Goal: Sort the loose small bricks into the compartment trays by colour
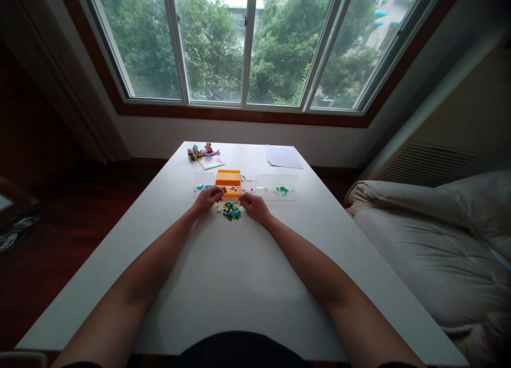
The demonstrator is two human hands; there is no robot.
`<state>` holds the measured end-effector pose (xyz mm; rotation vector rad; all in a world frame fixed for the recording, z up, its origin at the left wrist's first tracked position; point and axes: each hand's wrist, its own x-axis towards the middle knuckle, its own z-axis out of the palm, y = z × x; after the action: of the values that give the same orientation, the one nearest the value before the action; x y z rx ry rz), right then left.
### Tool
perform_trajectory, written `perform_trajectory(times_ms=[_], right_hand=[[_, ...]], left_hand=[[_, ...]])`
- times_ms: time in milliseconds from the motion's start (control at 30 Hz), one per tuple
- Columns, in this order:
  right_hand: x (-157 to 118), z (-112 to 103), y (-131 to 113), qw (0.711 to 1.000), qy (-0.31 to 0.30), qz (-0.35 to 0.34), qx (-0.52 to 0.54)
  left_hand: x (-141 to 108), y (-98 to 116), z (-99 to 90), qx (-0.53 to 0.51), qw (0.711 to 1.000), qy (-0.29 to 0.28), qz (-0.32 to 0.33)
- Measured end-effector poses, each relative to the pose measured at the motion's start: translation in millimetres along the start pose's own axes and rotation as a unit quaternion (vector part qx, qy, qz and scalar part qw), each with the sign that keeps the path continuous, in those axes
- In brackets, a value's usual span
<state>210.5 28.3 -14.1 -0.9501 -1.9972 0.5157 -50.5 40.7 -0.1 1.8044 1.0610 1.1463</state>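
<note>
An open orange box (229, 181) lies on the table with a few small dark pieces in its front half. In front of it is a loose pile of small bricks (232, 211) in green, blue, yellow and dark colours. My left hand (208, 198) is closed at the box's left front corner, fingertips together; anything in them is too small to make out. My right hand (255, 207) is pinched near the box's right front corner, just right of the pile, and what it holds is hidden.
Clear plastic boxes flank the orange one: the left (204, 178) has blue pieces, the right (277, 180) green ones. Small brick figures (194, 153), a colourful leaflet (212, 162) and white paper sheets (284, 157) lie at the table's far end. A sofa (431, 240) stands right.
</note>
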Motion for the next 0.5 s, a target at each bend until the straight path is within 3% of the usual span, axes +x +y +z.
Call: perform_trajectory(times_ms=[167,300,500], right_hand=[[0.1,1.5,1.6,1.0,-0.001,0.003,-0.001],[-0.3,0.7,2.1,1.0,-0.002,0.004,-0.003],[-0.3,-2.7,0.0,1.0,-0.009,0.006,-0.011]], left_hand=[[1.7,-5.3,3.6,-0.066,0.996,0.056,-0.025],[2.3,-9.6,4.7,-0.096,0.993,0.063,-0.038],[1.8,-6.4,-7.7,0.033,0.997,0.057,-0.051]])
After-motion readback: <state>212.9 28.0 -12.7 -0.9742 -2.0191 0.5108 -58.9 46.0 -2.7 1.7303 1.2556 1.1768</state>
